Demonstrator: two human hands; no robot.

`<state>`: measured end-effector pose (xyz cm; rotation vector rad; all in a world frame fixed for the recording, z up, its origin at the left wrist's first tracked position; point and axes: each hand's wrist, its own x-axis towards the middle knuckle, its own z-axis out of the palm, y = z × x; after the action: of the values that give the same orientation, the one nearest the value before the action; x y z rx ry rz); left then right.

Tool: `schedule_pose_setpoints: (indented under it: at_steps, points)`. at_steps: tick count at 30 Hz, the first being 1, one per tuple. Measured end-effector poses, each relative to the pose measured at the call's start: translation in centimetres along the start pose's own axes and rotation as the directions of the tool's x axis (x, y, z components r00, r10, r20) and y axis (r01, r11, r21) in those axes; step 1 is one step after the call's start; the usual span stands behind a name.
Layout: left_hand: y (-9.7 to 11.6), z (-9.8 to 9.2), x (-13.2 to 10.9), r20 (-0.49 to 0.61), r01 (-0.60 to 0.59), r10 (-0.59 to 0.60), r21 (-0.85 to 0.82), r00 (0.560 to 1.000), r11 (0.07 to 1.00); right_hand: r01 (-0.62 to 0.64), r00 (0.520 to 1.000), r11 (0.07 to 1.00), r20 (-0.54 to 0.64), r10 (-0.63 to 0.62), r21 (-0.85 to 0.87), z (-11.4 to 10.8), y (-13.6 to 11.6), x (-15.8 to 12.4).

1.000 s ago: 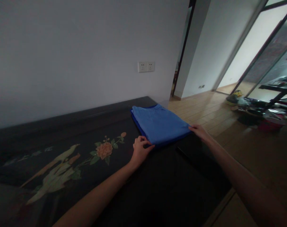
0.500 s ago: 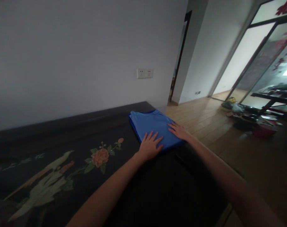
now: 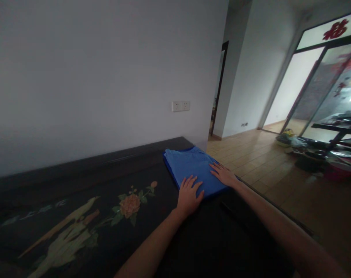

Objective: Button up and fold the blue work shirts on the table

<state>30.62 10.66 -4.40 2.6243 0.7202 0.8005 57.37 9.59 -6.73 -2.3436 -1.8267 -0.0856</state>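
Blue folded cloth (image 3: 192, 164): flat on the dark table (image 3: 163, 200), right of the painted flower (image 3: 130, 205) and a little beyond it.

Left hand (image 3: 189, 195): right of the flower, palm down over the cloth's near left part, fingers spread, thumb out to the side; nothing gripped, only laid on. Right hand (image 3: 224, 175): farther right of the flower, on the cloth's right side, open, fingers outstretched on the fabric; nothing grasped either.

Progress, as judged: folding looks done, or nearly so. Compact, roughly four-sided bundle, top face lighter blue and mostly smooth. Both hands seem to be pressing or smoothing, which suggests a late stage.

Left over, as judged: small tidying at most. Darker blue layer (image 3: 170, 170) peeks out along the side nearest the flower, so the layers do not quite line up; far edge looks a bit uneven. Light is dim; cannot tell how many layers lie underneath, or whether it is one piece or two.

Also noted: bird motif (image 3: 66, 245) left of the flower and nearer the person; slim dark item (image 3: 228, 207) well right of the flower, near the cloth's near edge, too dark to identify
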Motion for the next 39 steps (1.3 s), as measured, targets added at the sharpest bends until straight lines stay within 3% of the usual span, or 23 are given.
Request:
schedule_pose_setpoints:
  at_steps: [3,6,8,11,14,18,23,28,32,34,36,38,39]
  points:
    - [-1.2,-0.9,0.4,-0.138,0.058,-0.086,-0.194,0.987,0.979,-0.038,0.999,0.999,-0.011,0.038,-0.018,-2.2,-2.2,-0.7]
    - [-4.2,-2.3,2.7,-0.251,0.239,-0.332,-0.336,0.909,0.911,0.096,0.990,0.995,-0.110,-0.092,0.040,-5.0,-6.2,-2.8]
    - [-7.1,-3.2,5.0,-0.227,0.442,-0.564,-0.422,0.794,0.792,0.310,0.949,0.938,-0.106,-0.296,0.153,-6.6,-9.5,-4.9]
    - [-11.5,-3.5,8.4,-0.157,0.578,-0.703,-0.462,0.694,0.673,0.462,0.884,0.860,-0.037,-0.466,0.215,-7.6,-13.6,-7.7]
    - [-14.7,-3.2,10.9,-0.104,0.634,-0.750,-0.466,0.653,0.617,0.459,0.884,0.869,0.007,-0.468,0.187,-6.9,-15.4,-8.8]
    - [-17.0,-2.7,12.8,-0.070,0.675,-0.775,-0.446,0.628,0.587,0.498,0.867,0.855,-0.110,-0.486,0.144,-5.1,-15.0,-8.7]
    - [-18.2,-2.1,13.1,-0.118,0.655,-0.745,-0.401,0.657,0.641,0.557,0.816,0.825,-0.250,-0.522,0.093,-3.9,-14.4,-9.1]
    - [-18.7,-1.8,12.6,-0.124,0.646,-0.716,-0.346,0.687,0.680,0.560,0.815,0.825,-0.237,-0.530,0.082,-4.1,-14.5,-9.5]
    - [-17.7,-2.6,12.4,-0.143,0.652,-0.704,-0.286,0.696,0.703,0.548,0.826,0.830,-0.221,-0.519,0.101,-4.0,-14.8,-9.6]
    - [-16.7,-2.9,12.2,-0.229,0.585,-0.611,-0.177,0.758,0.792,0.519,0.845,0.847,-0.215,-0.489,0.115,-4.0,-15.1,-9.7]
    - [-15.9,-3.1,12.2,-0.256,0.435,-0.416,0.022,0.873,0.900,0.491,0.863,0.861,-0.201,-0.463,0.130,-4.1,-15.4,-9.8]
    - [-15.6,-2.8,12.3,-0.131,0.313,-0.292,0.189,0.947,0.931,0.480,0.871,0.865,-0.190,-0.452,0.143,-4.2,-15.5,-9.8]
    - [-15.8,-2.6,12.3,-0.046,0.303,-0.301,0.223,0.953,0.927,0.480,0.872,0.864,-0.187,-0.452,0.150,-4.2,-15.5,-9.8]
